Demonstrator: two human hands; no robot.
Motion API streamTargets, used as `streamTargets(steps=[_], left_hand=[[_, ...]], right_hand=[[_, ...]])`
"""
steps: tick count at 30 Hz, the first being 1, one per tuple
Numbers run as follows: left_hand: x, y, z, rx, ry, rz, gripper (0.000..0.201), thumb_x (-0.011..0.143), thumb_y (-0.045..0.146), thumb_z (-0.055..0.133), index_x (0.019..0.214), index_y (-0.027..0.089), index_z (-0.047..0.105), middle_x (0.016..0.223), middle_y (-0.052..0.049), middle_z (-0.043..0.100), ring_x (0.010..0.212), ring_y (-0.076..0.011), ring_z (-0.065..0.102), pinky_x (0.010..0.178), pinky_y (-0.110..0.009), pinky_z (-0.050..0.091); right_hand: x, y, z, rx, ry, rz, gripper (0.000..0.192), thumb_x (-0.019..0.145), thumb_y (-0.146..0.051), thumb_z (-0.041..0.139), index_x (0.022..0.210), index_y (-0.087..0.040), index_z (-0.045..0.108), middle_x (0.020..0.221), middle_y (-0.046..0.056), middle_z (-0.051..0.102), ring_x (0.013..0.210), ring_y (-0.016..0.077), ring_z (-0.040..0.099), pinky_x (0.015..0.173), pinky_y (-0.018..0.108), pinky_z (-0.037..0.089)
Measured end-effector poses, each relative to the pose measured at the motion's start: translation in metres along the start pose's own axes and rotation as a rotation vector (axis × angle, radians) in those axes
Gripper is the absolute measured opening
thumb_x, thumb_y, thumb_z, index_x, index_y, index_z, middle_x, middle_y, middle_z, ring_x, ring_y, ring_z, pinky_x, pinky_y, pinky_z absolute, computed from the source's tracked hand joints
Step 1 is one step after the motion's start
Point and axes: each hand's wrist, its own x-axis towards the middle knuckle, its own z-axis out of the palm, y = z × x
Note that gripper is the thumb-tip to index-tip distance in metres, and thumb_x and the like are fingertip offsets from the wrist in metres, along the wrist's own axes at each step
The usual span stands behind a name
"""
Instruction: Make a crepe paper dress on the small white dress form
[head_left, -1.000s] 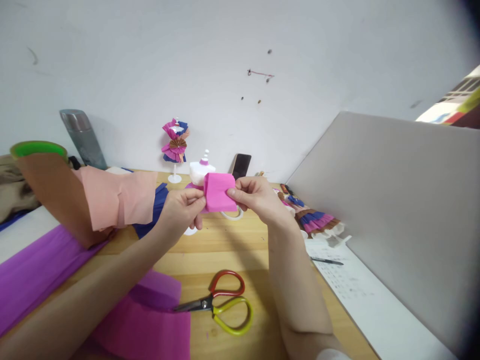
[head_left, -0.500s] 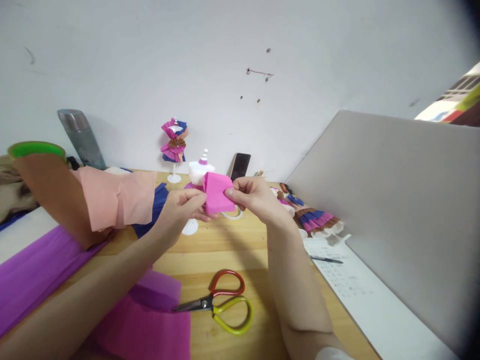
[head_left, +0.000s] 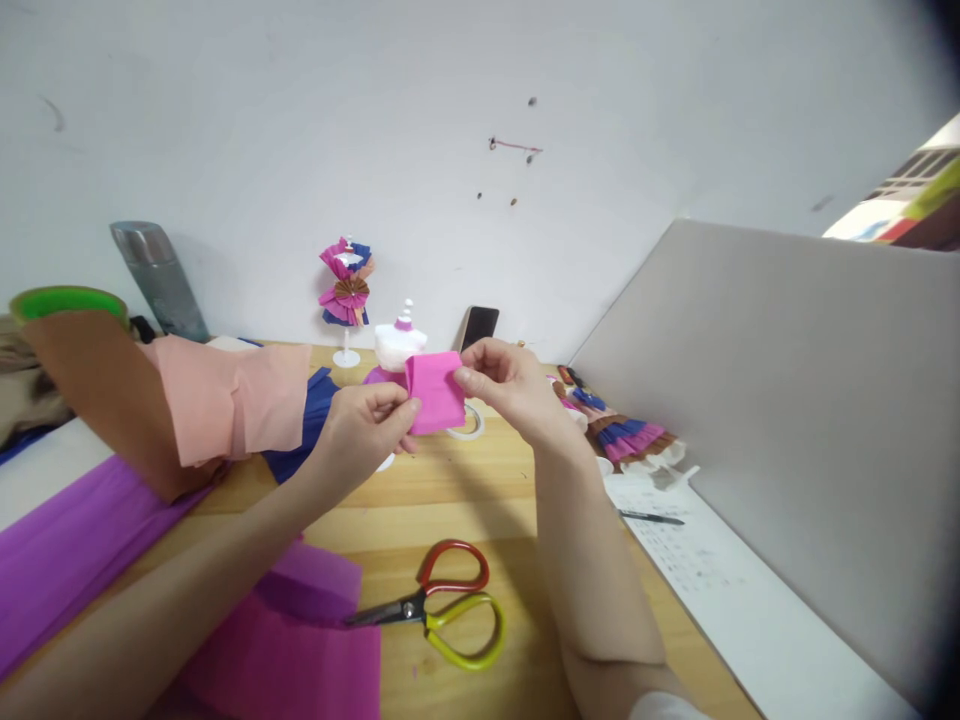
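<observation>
Two-handed hold above the wooden table: pinch at lower left by the left hand; folded pink sheet, thin, matte, squarish, broad face toward the viewer, long axis hard to tell; pinch at upper right by the right hand.

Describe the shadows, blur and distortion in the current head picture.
Head view: a soft diagonal shadow crosses the wooden tabletop, passing right of the scissors; the upper right corner goes dark; the grey panel looks stretched, probably by the lens; writing on the white sheet is too soft to read; the pink piece keeps readable edges.
</observation>
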Motion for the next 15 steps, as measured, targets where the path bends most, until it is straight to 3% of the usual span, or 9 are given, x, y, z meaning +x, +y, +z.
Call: streamTargets(steps=[4,10,15], left_hand=[[-0.0013,-0.0003,-0.0031,0.217,-0.048,0.166,0.032,0.081,0.031,0.051,0.052,0.018,0.051,0.043,0.002,0.054,0.041,-0.0086,0.048,0.044,-0.019,0.034],[-0.0006,0.0067,-0.0087,0.402,-0.120,0.292,0.034,0.079,0.023,0.047,0.048,0.019,0.034,0.044,0.005,0.032,0.043,-0.0076,0.030,0.044,-0.024,0.021],[-0.0017,0.0050,-0.0085,0.395,-0.236,0.323,0.034,0.079,0.021,0.046,0.052,0.019,0.026,0.050,0.006,0.021,0.047,-0.0080,0.023,0.046,-0.025,0.017]], right_hand=[[0.0002,0.0000,-0.0015,0.048,-0.055,-0.070,0.035,0.074,-0.038,0.072,0.100,-0.017,0.063,0.098,0.007,0.066,0.090,0.0184,0.061,0.074,0.030,0.047],[-0.0042,-0.0040,-0.0079,-0.024,0.007,-0.176,0.036,0.072,-0.040,0.076,0.100,-0.020,0.065,0.106,0.008,0.067,0.102,0.0222,0.061,0.083,0.034,0.048],[-0.0075,-0.0086,-0.0075,-0.043,-0.279,-0.229,0.035,0.073,-0.041,0.077,0.100,-0.020,0.070,0.106,0.007,0.071,0.099,0.0222,0.063,0.087,0.036,0.047]])
